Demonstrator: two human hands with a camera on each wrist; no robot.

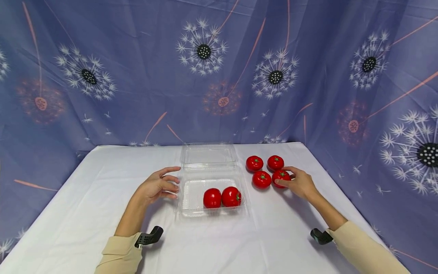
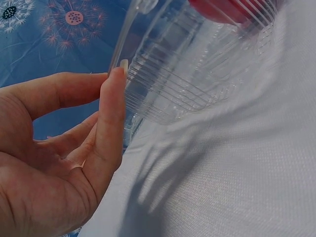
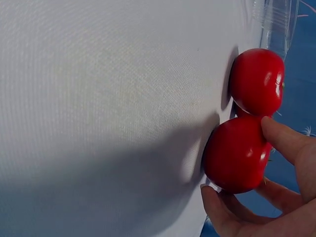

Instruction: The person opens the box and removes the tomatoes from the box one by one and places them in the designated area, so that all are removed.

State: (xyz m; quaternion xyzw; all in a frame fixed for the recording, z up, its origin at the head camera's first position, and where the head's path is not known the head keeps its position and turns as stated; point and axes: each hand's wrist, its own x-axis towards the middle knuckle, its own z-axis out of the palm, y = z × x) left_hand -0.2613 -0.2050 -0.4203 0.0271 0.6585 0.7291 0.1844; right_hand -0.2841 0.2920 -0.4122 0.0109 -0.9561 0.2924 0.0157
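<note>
My right hand (image 1: 299,182) has its thumb and fingers around the near-right tomato (image 1: 281,178), one of several shiny red tomatoes grouped on the table. In the right wrist view, the thumb touches the gripped tomato (image 3: 236,155), while another tomato (image 3: 257,81) sits beside it. A clear plastic clamshell container (image 1: 193,190) stands with its lid (image 1: 208,155) folded back. Inside its front right part lie two tomatoes, a left one (image 1: 212,198) and a right one (image 1: 231,196). My left hand (image 1: 155,186), fingers loosely spread, is at the container's left rim (image 2: 118,54).
Three further tomatoes, a far-left one (image 1: 254,163), a far-right one (image 1: 275,163) and a near-left one (image 1: 261,179), stand close around the gripped one. A white cloth (image 1: 212,247) covers the table. Blue patterned curtains (image 1: 154,95) hang behind and beside it.
</note>
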